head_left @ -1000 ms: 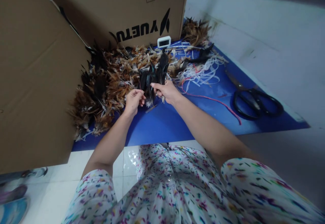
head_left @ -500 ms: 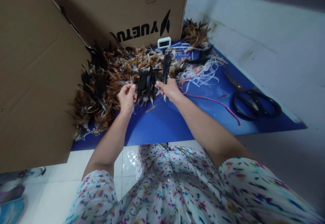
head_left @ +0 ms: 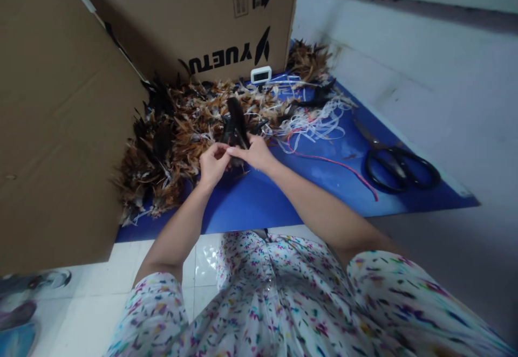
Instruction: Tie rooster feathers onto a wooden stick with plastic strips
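Black feathers (head_left: 237, 115) rise from my right hand (head_left: 256, 153), which is closed on them near their lower ends. My left hand (head_left: 213, 164) meets it from the left, thumb and fingers pinched together; what lies in that pinch is too small to make out. The fingertips of both hands touch or nearly touch. Around and behind them spreads a large heap of brown, black and pale feathers (head_left: 190, 111). The lower ends of the black feathers are mostly hidden by my fingers.
Large black-handled scissors (head_left: 399, 168) lie at the right on the blue tabletop (head_left: 259, 206). White strips (head_left: 319, 122) and a red cord (head_left: 335, 160) lie between them and my hands. A small white-framed device (head_left: 261, 75) stands before a cardboard box (head_left: 194, 17); more cardboard (head_left: 52, 130) stands left.
My right hand has moved left with the black feathers, up to my left hand. My left hand has shifted slightly right and down. The view has tilted a little.
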Tool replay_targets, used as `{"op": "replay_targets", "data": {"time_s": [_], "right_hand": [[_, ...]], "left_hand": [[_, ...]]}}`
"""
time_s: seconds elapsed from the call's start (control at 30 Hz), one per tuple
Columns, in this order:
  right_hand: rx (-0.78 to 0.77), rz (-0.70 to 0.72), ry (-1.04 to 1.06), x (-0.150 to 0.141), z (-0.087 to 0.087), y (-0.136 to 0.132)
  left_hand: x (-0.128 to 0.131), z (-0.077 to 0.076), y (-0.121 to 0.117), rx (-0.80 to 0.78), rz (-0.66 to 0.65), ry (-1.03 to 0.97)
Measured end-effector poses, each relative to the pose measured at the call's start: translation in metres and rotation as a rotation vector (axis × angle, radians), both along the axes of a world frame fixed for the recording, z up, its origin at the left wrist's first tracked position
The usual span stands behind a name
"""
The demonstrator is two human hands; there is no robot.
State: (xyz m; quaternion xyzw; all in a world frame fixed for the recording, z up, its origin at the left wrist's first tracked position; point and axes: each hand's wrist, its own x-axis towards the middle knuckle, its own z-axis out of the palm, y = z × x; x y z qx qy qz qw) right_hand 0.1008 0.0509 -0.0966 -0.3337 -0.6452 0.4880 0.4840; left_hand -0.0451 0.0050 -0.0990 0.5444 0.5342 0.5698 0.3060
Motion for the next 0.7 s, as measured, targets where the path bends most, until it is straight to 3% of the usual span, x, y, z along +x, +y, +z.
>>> {"op": "replay_targets", "data": {"time_s": [0.13,0.3,0.53,0.7], "right_hand": [[0.044,-0.061,-0.082,-0.003,-0.002,0.0],[-0.026,-0.1,-0.05,-0.002,-0.003,0.007],[-0.216,-0.078,0.212,0.005,0.02,-0.004],[-0.25,-0.113,0.248,0.011,0.027,-0.004]], "left_hand": [[0.002,-0.004,-0.003,-0.032,-0.033,0.152],[0.001,-0.003,0.0,-0.086,-0.005,0.141],[0.002,-0.002,0.002,-0.075,-0.004,0.06],[0.001,-0.004,0.004,-0.061,-0.028,-0.005]]}}
